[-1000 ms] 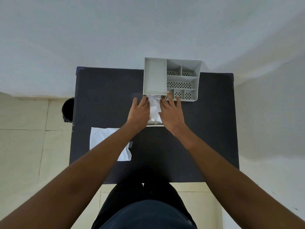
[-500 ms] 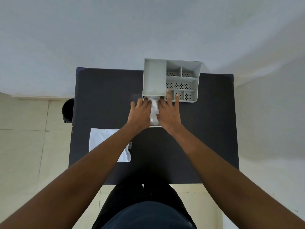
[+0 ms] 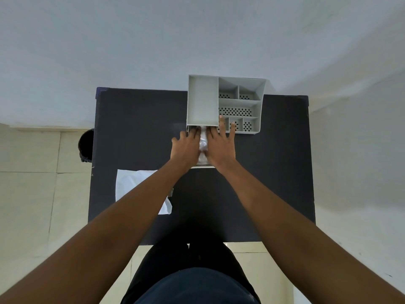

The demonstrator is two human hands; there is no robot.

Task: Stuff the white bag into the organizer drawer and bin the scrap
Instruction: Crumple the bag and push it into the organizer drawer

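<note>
A grey organizer (image 3: 202,99) with several compartments stands at the far edge of the black table (image 3: 135,132). Its drawer (image 3: 202,166) is pulled out toward me, below the left compartment. A crumpled white bag (image 3: 203,143) lies in the drawer, and only a narrow strip of it shows between my hands. My left hand (image 3: 186,148) and my right hand (image 3: 221,145) press flat on the bag from either side, fingertips at the organizer's front. A white scrap sheet (image 3: 131,185) lies on the table's left part, partly under my left forearm.
A dark round bin (image 3: 86,145) sits on the tiled floor just past the table's left edge. A pale wall rises behind the table. My legs are at the table's near edge.
Both hands have moved closer together and forward over the bag, and less of the bag shows between them. The organizer and the scrap have not moved.
</note>
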